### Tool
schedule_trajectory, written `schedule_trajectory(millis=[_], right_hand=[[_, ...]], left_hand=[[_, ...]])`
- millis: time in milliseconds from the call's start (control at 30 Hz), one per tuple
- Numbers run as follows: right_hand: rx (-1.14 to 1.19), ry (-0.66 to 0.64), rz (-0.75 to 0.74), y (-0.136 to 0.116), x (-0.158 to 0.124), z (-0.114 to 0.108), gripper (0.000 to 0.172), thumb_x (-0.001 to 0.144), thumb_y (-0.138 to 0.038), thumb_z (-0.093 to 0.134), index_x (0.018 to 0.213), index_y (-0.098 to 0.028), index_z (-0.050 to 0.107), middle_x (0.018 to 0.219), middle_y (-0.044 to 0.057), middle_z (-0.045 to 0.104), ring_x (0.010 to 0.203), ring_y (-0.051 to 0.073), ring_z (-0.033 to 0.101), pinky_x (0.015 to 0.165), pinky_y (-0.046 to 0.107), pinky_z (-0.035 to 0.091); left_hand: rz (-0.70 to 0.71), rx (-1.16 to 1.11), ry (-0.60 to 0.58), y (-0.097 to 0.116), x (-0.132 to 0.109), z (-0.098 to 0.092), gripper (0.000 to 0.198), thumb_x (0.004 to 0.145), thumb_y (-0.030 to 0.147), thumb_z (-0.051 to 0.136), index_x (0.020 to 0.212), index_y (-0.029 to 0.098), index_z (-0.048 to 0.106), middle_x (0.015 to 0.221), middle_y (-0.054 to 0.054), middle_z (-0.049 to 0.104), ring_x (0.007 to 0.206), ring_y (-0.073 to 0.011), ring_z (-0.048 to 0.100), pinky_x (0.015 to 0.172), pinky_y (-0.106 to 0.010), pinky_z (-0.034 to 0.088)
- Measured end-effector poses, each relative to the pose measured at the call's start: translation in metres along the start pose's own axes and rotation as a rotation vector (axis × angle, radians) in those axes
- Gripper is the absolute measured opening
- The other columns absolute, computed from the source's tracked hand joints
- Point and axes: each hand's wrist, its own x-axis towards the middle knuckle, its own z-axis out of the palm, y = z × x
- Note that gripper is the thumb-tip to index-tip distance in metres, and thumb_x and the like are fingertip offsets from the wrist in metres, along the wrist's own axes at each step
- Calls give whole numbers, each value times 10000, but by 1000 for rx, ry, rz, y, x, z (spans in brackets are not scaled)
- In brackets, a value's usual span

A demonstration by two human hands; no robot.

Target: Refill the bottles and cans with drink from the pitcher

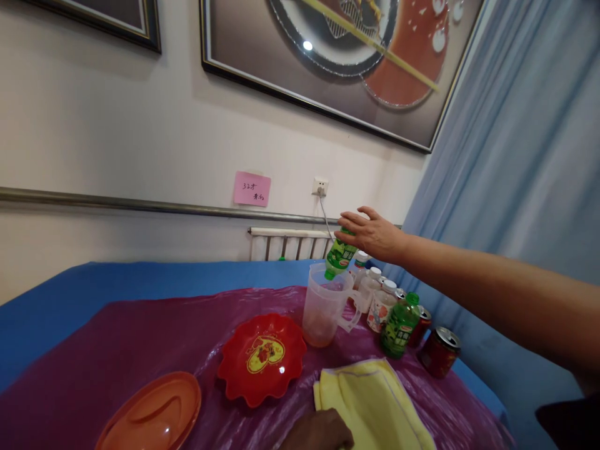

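My right hand (372,236) reaches in from the right and grips a green plastic bottle (341,255) near its base. The bottle is tipped neck-down over the mouth of a clear plastic measuring jug (321,306). A little liquid shows at the bottom of the jug. At the lower edge my left hand (319,430) is curled, knuckles up, against the left edge of a folded yellow cloth (375,400). Its fingertips are hidden, and whether it holds anything cannot be seen. Left of the jug lies a red scalloped plate (234,362) with a yellow heart print.
An orange oval lid or dish (152,409) lies at the lower left. Right of the jug stand another green bottle (400,325), several white-capped bottles (380,306) and a dark red can (439,353). Purple plastic sheeting (140,337) covers the blue table (187,278).
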Motion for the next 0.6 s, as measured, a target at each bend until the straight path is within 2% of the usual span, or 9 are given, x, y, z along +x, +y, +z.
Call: schedule_trajectory(millis=[167,267,433,600], right_hand=[[50,-22,-96,-11,0,7,344,965,-137,545,1277,-252,633,1397,94,614,1355,283,482,1113,485,340],[40,-15,-70,-13,3,7,353,983,-148,515,1305,-249,617,1427,104,592,1370,289,468,1112,495,333],[62,-68,-62,-13,7,6,334,963,-161,546,1279,-238,624,1422,118,587,1360,301,462,1088,485,339],[105,-107,43,-13,-1,12,423,905,-153,632,1315,-250,598,1428,121,572,1362,307,449,1071,465,328]], left_hand=[[29,-8,22,-6,2,7,152,846,280,683,997,280,708,928,3,753,843,-159,670,684,-193,461],[8,-8,36,0,-3,1,148,827,287,703,975,281,710,900,7,749,812,-164,666,670,-200,457],[20,-18,95,14,-15,-15,184,856,267,667,1033,283,711,938,-6,753,862,-181,680,754,-228,487],[9,-27,103,16,-19,-15,200,857,283,668,1052,285,711,985,-17,753,866,-177,679,770,-229,499]])
